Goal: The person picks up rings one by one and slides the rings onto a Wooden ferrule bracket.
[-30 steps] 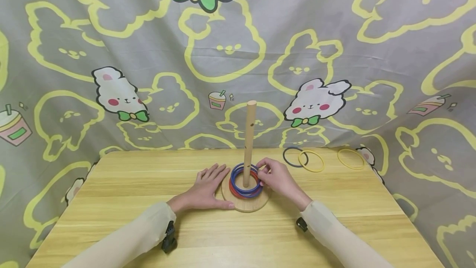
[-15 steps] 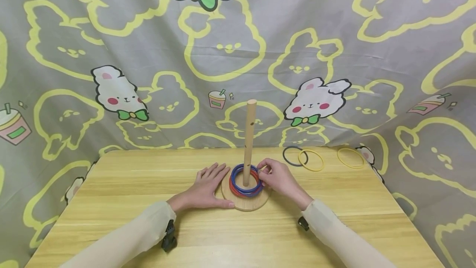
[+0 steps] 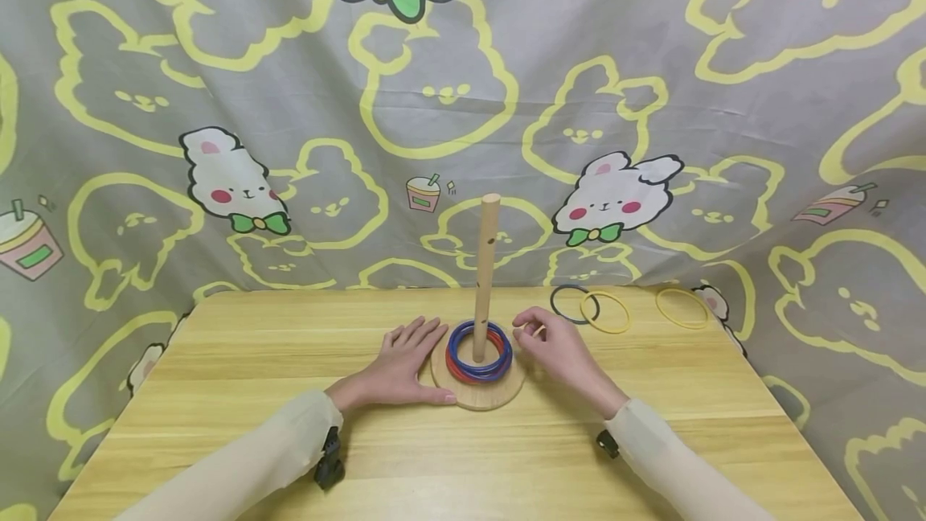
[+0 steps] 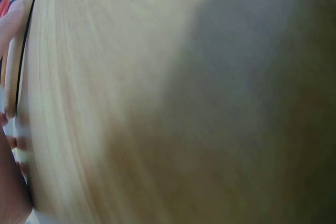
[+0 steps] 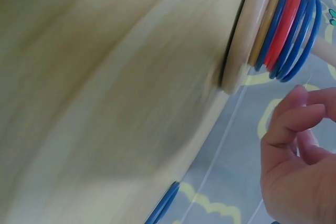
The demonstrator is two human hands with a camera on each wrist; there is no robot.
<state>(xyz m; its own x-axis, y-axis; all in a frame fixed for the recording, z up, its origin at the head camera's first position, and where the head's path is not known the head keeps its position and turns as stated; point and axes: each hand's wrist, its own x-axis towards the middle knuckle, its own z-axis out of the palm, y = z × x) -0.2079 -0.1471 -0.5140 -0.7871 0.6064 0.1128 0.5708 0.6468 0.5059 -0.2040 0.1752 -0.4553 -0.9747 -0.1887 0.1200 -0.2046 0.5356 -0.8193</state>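
A round wooden base point(image 3: 483, 399) with an upright wooden post point(image 3: 488, 256) stands on the table. Stacked around the post's foot are several rings; in the right wrist view, red rings point(image 5: 283, 29) lie between blue rings point(image 5: 316, 20), with a yellow ring point(image 5: 266, 24) lowest, against the base. My left hand point(image 3: 394, 374) lies with spread fingers at the base's left side, its thumb at the front edge. Just right of the stack, my right hand point(image 3: 555, 346) hovers with loosely bent fingers and holds nothing. The left wrist view shows mostly tabletop.
At the back right of the wooden table point(image 3: 289, 344), a dark blue ring point(image 3: 553, 306) and a yellow ring point(image 3: 606, 334) overlap. Farther right lies another yellow ring point(image 3: 657, 304). A patterned grey cloth point(image 3: 304, 115) hangs behind the table's far edge.
My right hand has let go of the top blue ring and drawn back to the right. That ring has settled lower onto the stack. The left hand stays put.
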